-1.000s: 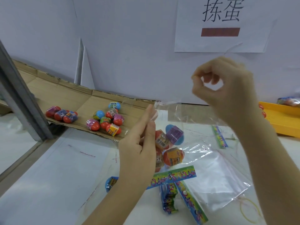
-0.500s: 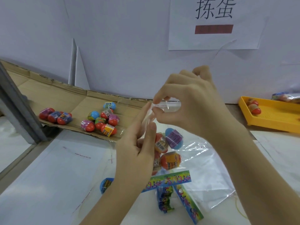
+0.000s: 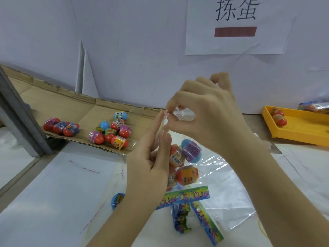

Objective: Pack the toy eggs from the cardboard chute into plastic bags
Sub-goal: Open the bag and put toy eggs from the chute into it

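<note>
Right hand has come back beside left hand, fingers of both pinching the plastic bag.

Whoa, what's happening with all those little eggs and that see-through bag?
A person is packing toy eggs. The left hand and right hand both pinch the top of a clear plastic bag, with a few eggs seemingly inside it. More eggs wait on the cardboard chute. Colourful paper strips lie on the table, and a yellow tray stands to the right.
</note>
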Tool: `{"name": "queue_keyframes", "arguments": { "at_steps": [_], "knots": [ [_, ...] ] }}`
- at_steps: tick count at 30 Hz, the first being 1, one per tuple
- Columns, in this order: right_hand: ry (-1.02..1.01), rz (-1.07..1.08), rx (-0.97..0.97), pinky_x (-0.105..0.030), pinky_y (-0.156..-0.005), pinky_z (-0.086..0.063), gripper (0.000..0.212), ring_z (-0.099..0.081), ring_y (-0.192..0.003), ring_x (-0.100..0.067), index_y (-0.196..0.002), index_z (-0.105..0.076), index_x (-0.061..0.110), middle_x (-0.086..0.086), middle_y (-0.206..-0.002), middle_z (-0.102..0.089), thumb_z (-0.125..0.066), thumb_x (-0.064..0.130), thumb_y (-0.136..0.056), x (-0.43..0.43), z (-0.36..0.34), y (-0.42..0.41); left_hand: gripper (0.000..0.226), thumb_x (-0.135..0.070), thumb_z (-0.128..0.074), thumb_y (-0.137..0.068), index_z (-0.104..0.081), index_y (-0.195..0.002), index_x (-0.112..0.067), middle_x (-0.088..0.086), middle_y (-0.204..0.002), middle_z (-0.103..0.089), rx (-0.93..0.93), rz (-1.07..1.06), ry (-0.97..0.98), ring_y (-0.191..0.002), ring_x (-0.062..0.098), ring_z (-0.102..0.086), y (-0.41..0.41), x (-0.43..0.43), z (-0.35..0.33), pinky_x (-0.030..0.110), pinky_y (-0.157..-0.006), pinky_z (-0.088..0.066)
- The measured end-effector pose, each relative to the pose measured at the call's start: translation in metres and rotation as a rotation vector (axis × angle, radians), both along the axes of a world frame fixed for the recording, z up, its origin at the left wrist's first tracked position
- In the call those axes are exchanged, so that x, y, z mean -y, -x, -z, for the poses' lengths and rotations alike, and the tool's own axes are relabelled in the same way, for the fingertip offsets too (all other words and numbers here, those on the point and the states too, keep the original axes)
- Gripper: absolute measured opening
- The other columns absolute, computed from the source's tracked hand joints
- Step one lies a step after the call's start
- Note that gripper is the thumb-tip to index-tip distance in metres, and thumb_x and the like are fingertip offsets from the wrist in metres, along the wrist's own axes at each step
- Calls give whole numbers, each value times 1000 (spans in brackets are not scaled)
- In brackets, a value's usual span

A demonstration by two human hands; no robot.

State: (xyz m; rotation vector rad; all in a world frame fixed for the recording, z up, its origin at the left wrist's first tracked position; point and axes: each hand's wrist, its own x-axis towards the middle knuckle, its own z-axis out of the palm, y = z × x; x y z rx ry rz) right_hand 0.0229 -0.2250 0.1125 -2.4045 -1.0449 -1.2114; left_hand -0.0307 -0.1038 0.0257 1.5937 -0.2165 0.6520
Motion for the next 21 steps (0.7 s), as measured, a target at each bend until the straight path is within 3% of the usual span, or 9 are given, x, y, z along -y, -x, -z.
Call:
{"name": "queue_keyframes", "arguments": {
  "at_steps": [3, 8, 11, 14, 16, 18, 21],
  "knots": [
    [-17, 23, 7, -41, -81, -31, 9, -55, -67, -22, -73, -68, 21, 4, -71, -61, -64, 27, -78, -1, 3, -2, 37, -30, -45, -98, -51, -133, -42, -19, -50, -46, -6, 1, -5, -40, 0, -35, -3, -1, 3, 10, -41, -33],
    [-12, 77, 3, -40, -83, -28, 13, -54, -67, -20, -73, -68, 21, 6, -72, -61, -60, 27, -81, 1, 6, -4, 31, -30, -46, -97, -56, -123, -44, -20, -56, -55, -47, -39, -10, -45, -2, -43, -6, -4, 2, 8, -48, -37],
    [-80, 121, 18, -39, -83, -28, 10, -53, -66, -18, -73, -66, 20, 6, -72, -58, -62, 24, -81, 8, 3, -9, 27, -31, -46, -94, -61, -114, -42, -30, -84, -68, -54, -78, -7, -78, -9, -63, -6, -5, 2, 5, -67, -46],
    [-316, 91, -66, -43, -83, -42, 5, -52, -64, -14, -76, -64, 25, 8, -70, -55, -65, 27, -80, 42, -9, -23, 27, -26, -49, -97, -62, -115, -41, -23, -107, -70, -83, -99, 40, -100, 5, -66, -8, -6, 3, 22, -83, -55],
    [-428, 112, -153, -40, -71, -49, 5, -52, -60, -13, -76, -63, 29, 11, -66, -56, -63, 33, -79, 70, -12, -32, 26, -30, -50, -94, -61, -114, -43, -18, -114, -69, -95, -104, 83, -106, 8, -65, -10, -8, 3, 28, -89, -56],
    [-469, 186, -227, -32, -62, -46, 7, -52, -58, -10, -75, -62, 27, 13, -64, -56, -62, 34, -77, 89, -5, -40, 27, -30, -49, -95, -60, -113, -45, -23, -114, -68, -102, -117, 106, -108, -2, -63, -12, -9, 2, 21, -86, -55],
    [-534, 313, -327, -30, -66, -44, 5, -52, -61, -9, -76, -62, 27, 13, -66, -56, -66, 26, -78, 106, 14, -56, 27, -24, -49, -98, -64, -117, -37, -26, -108, -69, -110, -141, 152, -103, -6, -64, -16, -13, 5, 10, -75, -52]
  ]
}}
